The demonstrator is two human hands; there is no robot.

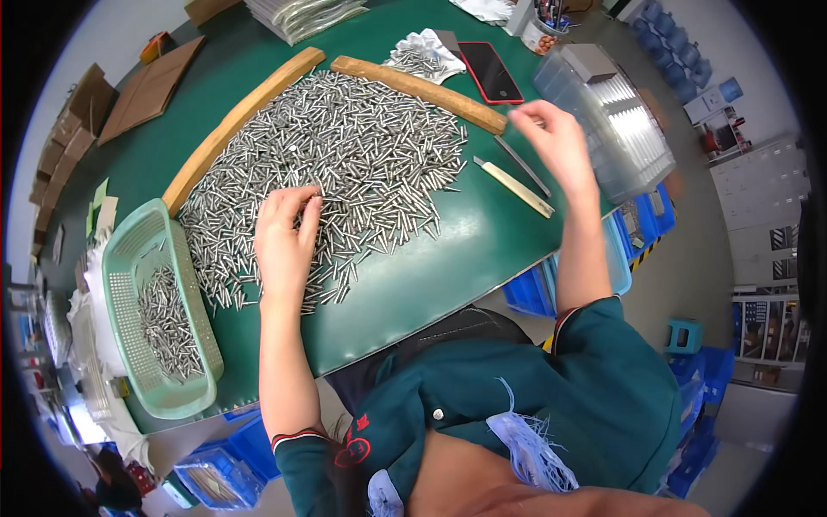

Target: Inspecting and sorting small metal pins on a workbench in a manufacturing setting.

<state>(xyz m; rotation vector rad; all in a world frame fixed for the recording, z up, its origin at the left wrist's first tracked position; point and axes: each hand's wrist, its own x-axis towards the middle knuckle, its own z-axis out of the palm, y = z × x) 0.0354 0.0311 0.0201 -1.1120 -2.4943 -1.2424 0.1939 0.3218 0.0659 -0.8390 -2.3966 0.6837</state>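
A wide pile of small metal pins [370, 146], screw-like with pointed ends, covers much of the green table. Over the pile's near left part, my left hand [289, 228] has its fingers bent, with thumb and forefinger close together at the pins. Whatever lies between those fingertips is too small to make out. My right hand [556, 142] is raised at the right end of a wooden strip [422, 88], its thumb and forefinger pinched; a tiny greyish bit shows at the tips. Below it lie a cream-handled cutter knife [519, 189] and a thin grey metal bar [523, 166].
A second wooden strip [245, 127] borders the pile's left side. At the left edge stands a green mesh basket [213, 345] holding pins. Beyond are a white glove [428, 43] with pins on it, a red-edged phone [491, 73] and a clear plastic box [556, 82].
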